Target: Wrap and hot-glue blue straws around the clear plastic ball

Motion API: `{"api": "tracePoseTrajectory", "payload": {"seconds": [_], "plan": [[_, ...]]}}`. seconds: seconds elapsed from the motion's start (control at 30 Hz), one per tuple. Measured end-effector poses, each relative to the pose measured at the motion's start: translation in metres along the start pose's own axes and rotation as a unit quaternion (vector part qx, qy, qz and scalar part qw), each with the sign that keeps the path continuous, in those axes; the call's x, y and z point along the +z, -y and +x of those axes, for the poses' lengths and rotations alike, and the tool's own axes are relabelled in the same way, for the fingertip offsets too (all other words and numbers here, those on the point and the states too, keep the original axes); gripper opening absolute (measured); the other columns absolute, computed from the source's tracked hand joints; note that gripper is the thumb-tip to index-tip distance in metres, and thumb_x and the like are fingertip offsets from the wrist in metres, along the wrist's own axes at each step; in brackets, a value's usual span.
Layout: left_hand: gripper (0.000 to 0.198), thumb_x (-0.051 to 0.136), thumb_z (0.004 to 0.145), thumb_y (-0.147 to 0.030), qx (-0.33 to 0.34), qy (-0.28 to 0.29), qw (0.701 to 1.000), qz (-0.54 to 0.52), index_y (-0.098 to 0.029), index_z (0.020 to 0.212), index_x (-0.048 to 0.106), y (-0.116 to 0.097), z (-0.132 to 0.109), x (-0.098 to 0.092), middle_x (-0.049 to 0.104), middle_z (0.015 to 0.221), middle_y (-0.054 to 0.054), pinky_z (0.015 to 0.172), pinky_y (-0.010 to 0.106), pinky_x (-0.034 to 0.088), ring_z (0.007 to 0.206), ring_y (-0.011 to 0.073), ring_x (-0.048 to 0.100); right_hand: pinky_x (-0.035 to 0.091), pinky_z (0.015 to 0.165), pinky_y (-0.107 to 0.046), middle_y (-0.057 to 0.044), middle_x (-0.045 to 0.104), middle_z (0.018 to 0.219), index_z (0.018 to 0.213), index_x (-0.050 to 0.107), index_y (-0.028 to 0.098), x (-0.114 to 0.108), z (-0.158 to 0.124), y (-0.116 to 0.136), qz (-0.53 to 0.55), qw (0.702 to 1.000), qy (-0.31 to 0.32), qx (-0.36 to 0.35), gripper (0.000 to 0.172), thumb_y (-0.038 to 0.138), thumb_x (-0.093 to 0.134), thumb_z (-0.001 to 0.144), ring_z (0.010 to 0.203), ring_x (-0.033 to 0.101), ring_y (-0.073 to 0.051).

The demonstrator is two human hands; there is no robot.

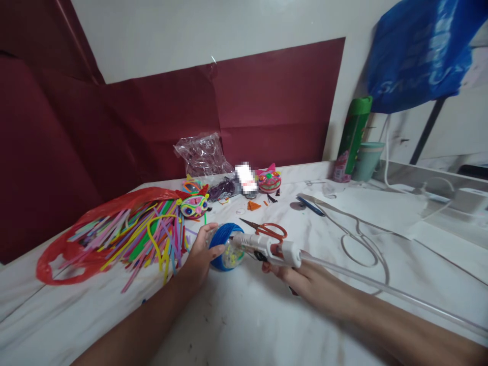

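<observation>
A clear round ball (233, 256) with a blue band about it sits low at the middle of the view, on or just above the desk (236, 320); which, I cannot tell. The left hand (202, 249) cups its side, fingers partly open around it, thumb across the front, probably because a round thing would otherwise roll. The right hand's (292, 277) fingers are closed round the glue gun (263, 247), partly hidden beneath it. Its nozzle points at the ball, likely held level for aim, and a long glue stick (351, 274) trails from its back. Scissors (269, 230) lie just beyond, handily near. Colourful fuzzy sticks (137, 234) spread over a red bag (49, 269) at left, apparently within easy reach. The desk is white and marbled; dark red paper (274, 101) covers part of the pale wall (244, 25) behind.
</observation>
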State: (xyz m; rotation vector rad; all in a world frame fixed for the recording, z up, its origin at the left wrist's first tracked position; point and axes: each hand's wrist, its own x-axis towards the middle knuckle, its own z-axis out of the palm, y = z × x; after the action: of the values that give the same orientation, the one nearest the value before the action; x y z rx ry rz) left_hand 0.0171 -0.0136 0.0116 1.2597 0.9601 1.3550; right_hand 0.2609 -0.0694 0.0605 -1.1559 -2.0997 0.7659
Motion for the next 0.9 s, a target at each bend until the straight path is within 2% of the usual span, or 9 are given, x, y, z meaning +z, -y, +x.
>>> {"api": "tracePoseTrajectory", "payload": {"seconds": [0.27,0.4,0.53,0.67,0.9], "plan": [[0.055,0.073,0.061,-0.024,0.013,-0.003,1.0,0.01,-0.027,0.11,0.05,0.001,0.0,0.0,0.06,0.104,0.002,0.079,0.031,0.044,0.092,0.0211,0.057,0.051,0.071,-0.028,-0.003,0.067,0.082,0.091,0.067,0.022,0.001,-0.001,-0.006,-0.015,1.0,-0.002,0.007,0.035,0.039,0.037,0.088,0.071,0.06,-0.018],[0.053,0.072,0.063,-0.023,0.014,-0.003,1.0,0.017,-0.027,0.112,0.05,0.001,-0.002,0.0,0.059,0.106,0.002,0.08,0.031,0.044,0.093,0.0205,0.057,0.05,0.066,-0.029,-0.003,0.065,0.08,0.097,0.067,0.022,0.002,-0.001,-0.009,-0.007,0.999,0.014,0.037,0.038,0.042,0.036,0.089,0.068,0.058,-0.018],[0.055,0.072,0.063,-0.023,0.017,-0.003,1.0,0.023,-0.025,0.113,0.049,0.002,-0.001,-0.001,0.058,0.109,0.004,0.08,0.032,0.044,0.095,0.0223,0.056,0.049,0.063,-0.027,-0.002,0.064,0.084,0.094,0.066,0.021,0.002,-0.001,-0.017,0.026,0.997,0.029,0.068,0.034,0.038,0.037,0.088,0.07,0.058,-0.017],[0.055,0.072,0.061,-0.023,0.024,-0.012,0.999,0.022,-0.024,0.112,0.05,0.0,-0.001,0.0,0.059,0.109,0.005,0.082,0.033,0.043,0.098,0.0231,0.056,0.049,0.072,-0.031,-0.004,0.065,0.087,0.094,0.067,0.021,0.001,-0.001,-0.016,0.022,0.997,0.026,0.071,0.036,0.039,0.036,0.088,0.077,0.059,-0.019],[0.056,0.072,0.06,-0.023,0.03,-0.026,0.997,0.059,-0.025,0.111,0.048,-0.003,-0.003,0.002,0.06,0.101,0.002,0.077,0.03,0.044,0.09,0.0205,0.057,0.048,0.081,-0.033,-0.005,0.067,0.095,0.093,0.068,0.022,0.002,-0.001,-0.007,-0.003,1.0,0.017,0.009,0.038,0.044,0.037,0.087,0.088,0.06,-0.023]]}}
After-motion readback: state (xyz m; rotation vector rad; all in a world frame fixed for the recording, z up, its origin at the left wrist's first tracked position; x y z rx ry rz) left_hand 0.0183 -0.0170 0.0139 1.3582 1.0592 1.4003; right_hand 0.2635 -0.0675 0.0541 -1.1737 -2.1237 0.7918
